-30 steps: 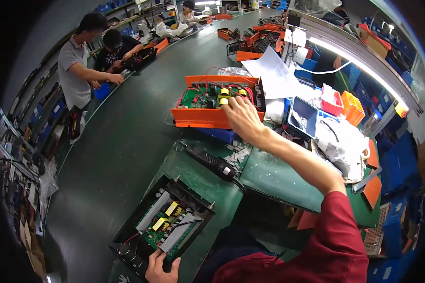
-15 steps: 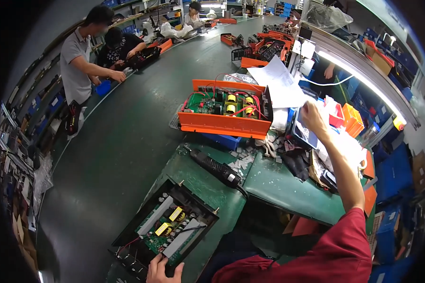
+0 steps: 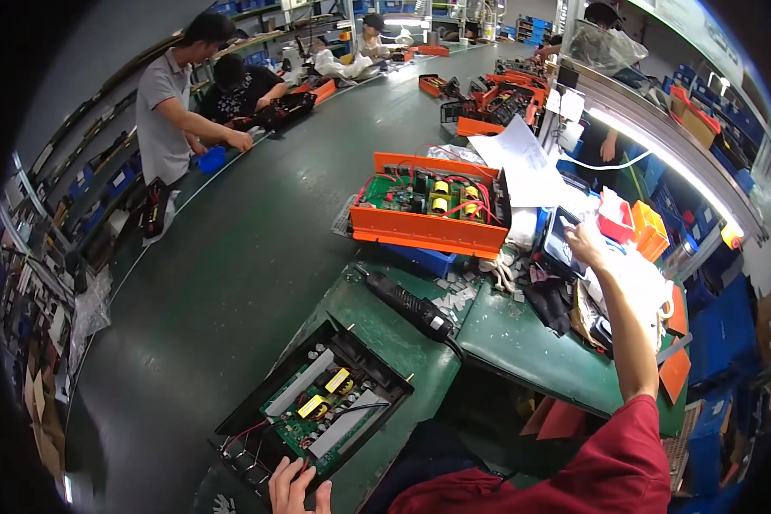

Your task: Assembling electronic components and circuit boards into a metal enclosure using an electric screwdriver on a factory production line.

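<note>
An open black metal case (image 3: pixel 364 353) with a green circuit board, two yellow-labelled transformers and pale heat-sink bars lies tilted on the near worktop. At its near edge rests my left hand (image 3: pixel 295 488), fingers spread, next to a thin red wire. My right hand (image 3: pixel 586 243) reaches out over a dark-rimmed tray (image 3: pixel 550 255) at the right, its fingers stretched toward the contents, which I cannot make out. A black power screwdriver (image 3: pixel 407 306) lies beyond the black case. Farther back, an orange case (image 3: pixel 428 230) holding a board, yellow coils and red wires sits partly on a blue bin (image 3: pixel 424 259).
Small grey pads (image 3: pixel 458 295) lie scattered by the screwdriver. White paper sheets (image 3: pixel 522 163), a red bin (image 3: pixel 615 216) and an orange bin (image 3: pixel 648 230) stand around the tray. A lit tube lamp (image 3: pixel 660 163) hangs at right. Two people work across the green table (image 3: pixel 188 308).
My right hand has come down from above the tray, its fingers changing from curled to stretched. My left hand stays at the black case's near edge. The whole view has shifted slightly.
</note>
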`<state>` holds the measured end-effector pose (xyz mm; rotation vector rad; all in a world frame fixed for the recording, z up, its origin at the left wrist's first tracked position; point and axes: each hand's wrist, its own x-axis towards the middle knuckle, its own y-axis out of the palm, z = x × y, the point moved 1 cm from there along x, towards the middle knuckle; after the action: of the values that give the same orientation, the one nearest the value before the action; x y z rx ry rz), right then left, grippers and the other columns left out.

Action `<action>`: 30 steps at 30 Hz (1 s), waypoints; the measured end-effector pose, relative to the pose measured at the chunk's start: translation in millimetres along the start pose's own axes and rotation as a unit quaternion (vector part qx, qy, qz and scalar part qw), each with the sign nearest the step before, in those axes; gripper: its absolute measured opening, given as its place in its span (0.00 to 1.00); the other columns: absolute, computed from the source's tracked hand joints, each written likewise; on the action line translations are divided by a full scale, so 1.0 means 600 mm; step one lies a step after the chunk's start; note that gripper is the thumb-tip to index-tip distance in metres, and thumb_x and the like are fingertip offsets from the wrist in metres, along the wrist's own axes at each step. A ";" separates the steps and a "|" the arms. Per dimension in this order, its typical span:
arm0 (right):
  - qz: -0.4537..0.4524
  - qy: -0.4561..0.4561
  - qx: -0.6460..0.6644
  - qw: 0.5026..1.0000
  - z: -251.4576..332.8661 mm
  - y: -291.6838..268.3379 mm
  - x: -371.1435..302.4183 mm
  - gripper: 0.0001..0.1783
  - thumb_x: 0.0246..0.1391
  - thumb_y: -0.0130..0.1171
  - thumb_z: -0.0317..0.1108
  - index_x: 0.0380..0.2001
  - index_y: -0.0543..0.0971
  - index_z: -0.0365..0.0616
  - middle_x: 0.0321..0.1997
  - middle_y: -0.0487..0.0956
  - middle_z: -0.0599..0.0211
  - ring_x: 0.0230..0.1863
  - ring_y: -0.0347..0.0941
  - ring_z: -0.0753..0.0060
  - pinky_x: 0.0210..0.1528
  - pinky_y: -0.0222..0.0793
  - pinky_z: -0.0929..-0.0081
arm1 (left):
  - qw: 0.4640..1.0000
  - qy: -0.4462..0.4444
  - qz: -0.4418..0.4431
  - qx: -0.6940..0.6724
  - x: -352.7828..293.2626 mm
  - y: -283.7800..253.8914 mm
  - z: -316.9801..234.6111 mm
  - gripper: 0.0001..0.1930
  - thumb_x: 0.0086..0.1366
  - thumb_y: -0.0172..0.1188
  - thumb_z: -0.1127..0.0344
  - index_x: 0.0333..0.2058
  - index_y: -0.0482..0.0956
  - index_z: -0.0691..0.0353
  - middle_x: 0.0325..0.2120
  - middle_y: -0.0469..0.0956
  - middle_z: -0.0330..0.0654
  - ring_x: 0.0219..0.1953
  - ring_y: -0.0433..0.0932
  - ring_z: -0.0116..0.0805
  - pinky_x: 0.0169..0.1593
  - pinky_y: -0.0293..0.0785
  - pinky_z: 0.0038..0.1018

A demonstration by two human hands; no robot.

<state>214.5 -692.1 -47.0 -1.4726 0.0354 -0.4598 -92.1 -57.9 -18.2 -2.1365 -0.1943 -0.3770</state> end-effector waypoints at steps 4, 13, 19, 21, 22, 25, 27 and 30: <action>-0.231 -0.150 0.135 0.952 0.078 -0.048 -0.083 0.14 0.69 0.49 0.37 0.43 0.77 0.37 0.30 0.79 0.50 0.26 0.77 0.52 0.31 0.73 0.60 | 0.997 0.027 0.004 -0.067 0.023 -0.043 -0.020 0.08 0.67 0.62 0.70 0.43 0.83 0.66 0.46 0.81 0.50 0.55 0.77 0.52 0.57 0.73 0.42; 0.262 -0.258 0.489 0.791 0.489 -0.189 -0.347 0.14 0.72 0.46 0.36 0.41 0.75 0.35 0.29 0.78 0.68 0.26 0.72 0.82 0.32 0.69 0.79 | 0.980 0.154 0.037 -0.121 0.191 -0.080 -0.048 0.17 0.57 0.70 0.68 0.45 0.81 0.64 0.44 0.82 0.47 0.49 0.80 0.47 0.54 0.75 0.36; 0.360 -0.346 0.528 0.688 0.582 -0.190 -0.405 0.13 0.71 0.50 0.37 0.39 0.76 0.38 0.26 0.79 0.68 0.26 0.75 0.79 0.30 0.70 0.75 | 0.978 0.113 0.052 -0.166 0.218 -0.080 -0.058 0.21 0.64 0.67 0.62 0.54 0.78 0.62 0.41 0.82 0.45 0.43 0.80 0.43 0.49 0.75 0.34; 0.385 -0.379 0.488 0.686 0.590 -0.200 -0.407 0.12 0.71 0.51 0.36 0.40 0.77 0.38 0.27 0.79 0.65 0.26 0.76 0.77 0.29 0.70 0.75 | 0.980 0.142 0.032 -0.132 0.215 -0.079 -0.053 0.17 0.65 0.66 0.59 0.49 0.81 0.60 0.38 0.82 0.44 0.40 0.80 0.43 0.46 0.75 0.34; 0.378 -0.397 0.507 0.665 0.596 -0.205 -0.410 0.12 0.70 0.51 0.34 0.38 0.79 0.38 0.24 0.79 0.68 0.26 0.75 0.80 0.28 0.68 0.78 | 0.982 0.142 0.042 -0.121 0.212 -0.080 -0.048 0.15 0.65 0.66 0.60 0.47 0.82 0.60 0.37 0.83 0.43 0.39 0.80 0.42 0.44 0.74 0.33; 0.395 -0.428 0.490 0.649 0.598 -0.201 -0.411 0.11 0.69 0.52 0.33 0.42 0.77 0.35 0.28 0.79 0.58 0.28 0.78 0.67 0.32 0.73 0.68 | 0.980 0.169 0.033 -0.103 0.208 -0.079 -0.038 0.08 0.65 0.66 0.61 0.38 0.84 0.58 0.31 0.82 0.39 0.34 0.80 0.40 0.39 0.73 0.32; 0.373 -0.453 0.496 0.640 0.593 -0.193 -0.408 0.11 0.69 0.52 0.33 0.42 0.76 0.36 0.29 0.79 0.56 0.29 0.78 0.63 0.33 0.73 0.67 | 0.973 0.221 0.044 -0.054 0.210 -0.085 -0.040 0.06 0.63 0.66 0.64 0.34 0.83 0.58 0.27 0.80 0.39 0.29 0.78 0.41 0.35 0.72 0.33; 0.383 -0.489 0.480 0.619 0.590 -0.198 -0.405 0.11 0.69 0.52 0.34 0.44 0.76 0.36 0.30 0.79 0.55 0.31 0.78 0.56 0.36 0.73 0.64 | 0.955 0.292 0.053 -0.025 0.213 -0.090 -0.040 0.07 0.62 0.66 0.65 0.28 0.79 0.59 0.22 0.74 0.40 0.24 0.74 0.41 0.30 0.69 0.33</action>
<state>65.9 -282.6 45.8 -0.3439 -0.3900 0.9767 8.6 -48.0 80.0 -1.9786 0.2718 -0.9326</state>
